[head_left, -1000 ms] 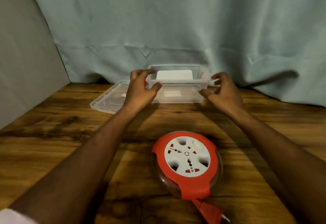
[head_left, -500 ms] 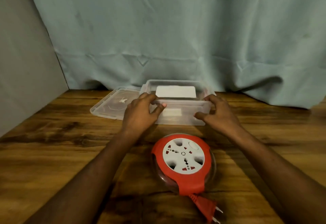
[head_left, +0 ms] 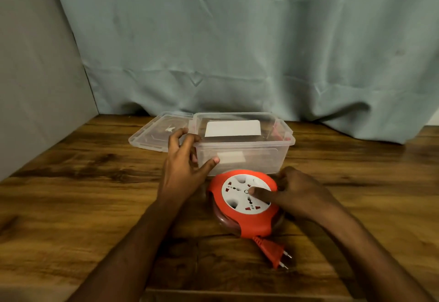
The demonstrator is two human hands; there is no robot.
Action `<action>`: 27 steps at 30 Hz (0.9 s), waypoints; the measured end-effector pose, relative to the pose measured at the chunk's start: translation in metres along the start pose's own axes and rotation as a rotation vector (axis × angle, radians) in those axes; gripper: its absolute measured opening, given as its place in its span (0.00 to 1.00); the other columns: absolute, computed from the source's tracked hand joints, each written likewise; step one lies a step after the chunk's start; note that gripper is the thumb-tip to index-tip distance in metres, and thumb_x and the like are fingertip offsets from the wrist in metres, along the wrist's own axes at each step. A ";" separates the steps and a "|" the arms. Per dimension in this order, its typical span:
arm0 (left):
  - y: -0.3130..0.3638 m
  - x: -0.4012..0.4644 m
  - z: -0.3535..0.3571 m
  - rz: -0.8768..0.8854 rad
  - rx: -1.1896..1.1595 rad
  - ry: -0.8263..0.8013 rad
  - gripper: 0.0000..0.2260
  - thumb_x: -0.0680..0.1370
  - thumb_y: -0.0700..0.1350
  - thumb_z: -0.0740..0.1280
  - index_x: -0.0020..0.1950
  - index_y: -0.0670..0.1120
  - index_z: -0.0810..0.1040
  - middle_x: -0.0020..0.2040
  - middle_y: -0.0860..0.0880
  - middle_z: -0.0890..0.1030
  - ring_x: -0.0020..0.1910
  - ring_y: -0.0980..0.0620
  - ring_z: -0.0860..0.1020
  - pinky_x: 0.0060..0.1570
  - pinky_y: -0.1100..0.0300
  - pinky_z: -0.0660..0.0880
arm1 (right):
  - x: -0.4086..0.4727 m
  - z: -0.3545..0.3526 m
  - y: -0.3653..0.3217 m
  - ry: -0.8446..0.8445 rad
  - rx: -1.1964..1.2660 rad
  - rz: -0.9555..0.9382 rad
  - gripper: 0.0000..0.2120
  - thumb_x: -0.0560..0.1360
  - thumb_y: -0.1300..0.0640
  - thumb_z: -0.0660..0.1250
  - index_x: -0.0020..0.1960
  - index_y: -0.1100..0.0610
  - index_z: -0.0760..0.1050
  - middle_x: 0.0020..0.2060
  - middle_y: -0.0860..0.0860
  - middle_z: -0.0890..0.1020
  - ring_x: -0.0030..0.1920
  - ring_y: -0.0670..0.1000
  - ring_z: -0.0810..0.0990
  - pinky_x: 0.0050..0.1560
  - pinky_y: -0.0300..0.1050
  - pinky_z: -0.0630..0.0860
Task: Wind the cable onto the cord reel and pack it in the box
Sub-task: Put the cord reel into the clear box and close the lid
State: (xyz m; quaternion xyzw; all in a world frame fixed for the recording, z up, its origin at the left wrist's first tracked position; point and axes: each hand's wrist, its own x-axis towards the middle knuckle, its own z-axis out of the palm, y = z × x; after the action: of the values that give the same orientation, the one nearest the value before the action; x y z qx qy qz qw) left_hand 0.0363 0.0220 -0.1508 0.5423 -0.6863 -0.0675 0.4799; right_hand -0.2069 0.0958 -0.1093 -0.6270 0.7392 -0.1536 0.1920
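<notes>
Clear lid [head_left: 155, 133] beside box [head_left: 240, 156]; red plug [head_left: 273, 249] near reel [head_left: 244, 202].

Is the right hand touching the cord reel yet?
Touching. The head view shows the right hand with its thumb lying on the white socket face of the cord reel and its fingers at the reel's far right edge.
</notes>
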 end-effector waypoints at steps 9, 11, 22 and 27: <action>-0.001 -0.002 0.006 -0.043 -0.083 -0.040 0.27 0.75 0.53 0.75 0.70 0.52 0.68 0.68 0.50 0.75 0.61 0.50 0.78 0.56 0.52 0.81 | 0.010 0.003 -0.001 -0.172 0.440 -0.027 0.25 0.62 0.42 0.85 0.54 0.50 0.85 0.42 0.46 0.90 0.39 0.46 0.88 0.33 0.39 0.81; -0.002 -0.003 0.005 -0.022 -0.089 -0.036 0.24 0.77 0.53 0.73 0.69 0.51 0.69 0.66 0.49 0.75 0.58 0.53 0.77 0.53 0.58 0.78 | 0.011 0.004 -0.003 -0.171 0.625 -0.004 0.29 0.59 0.53 0.87 0.58 0.57 0.83 0.45 0.52 0.90 0.44 0.51 0.89 0.42 0.46 0.86; 0.001 -0.005 0.002 -0.037 -0.090 -0.044 0.26 0.78 0.52 0.72 0.73 0.50 0.68 0.67 0.48 0.75 0.52 0.56 0.77 0.50 0.60 0.75 | 0.001 -0.079 -0.047 0.237 0.578 -0.471 0.32 0.59 0.62 0.86 0.58 0.48 0.76 0.49 0.50 0.86 0.44 0.43 0.86 0.44 0.41 0.85; 0.000 -0.003 0.003 -0.042 -0.067 -0.039 0.24 0.78 0.55 0.71 0.71 0.52 0.68 0.64 0.50 0.76 0.50 0.53 0.78 0.49 0.56 0.80 | 0.047 -0.118 -0.081 0.489 0.564 -0.609 0.34 0.63 0.57 0.86 0.65 0.51 0.76 0.54 0.50 0.82 0.51 0.46 0.83 0.44 0.36 0.82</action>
State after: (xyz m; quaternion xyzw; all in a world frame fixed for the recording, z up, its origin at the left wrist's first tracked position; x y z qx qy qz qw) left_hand 0.0334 0.0233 -0.1544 0.5389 -0.6815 -0.1110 0.4825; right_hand -0.1989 0.0340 0.0277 -0.6840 0.4748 -0.5403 0.1216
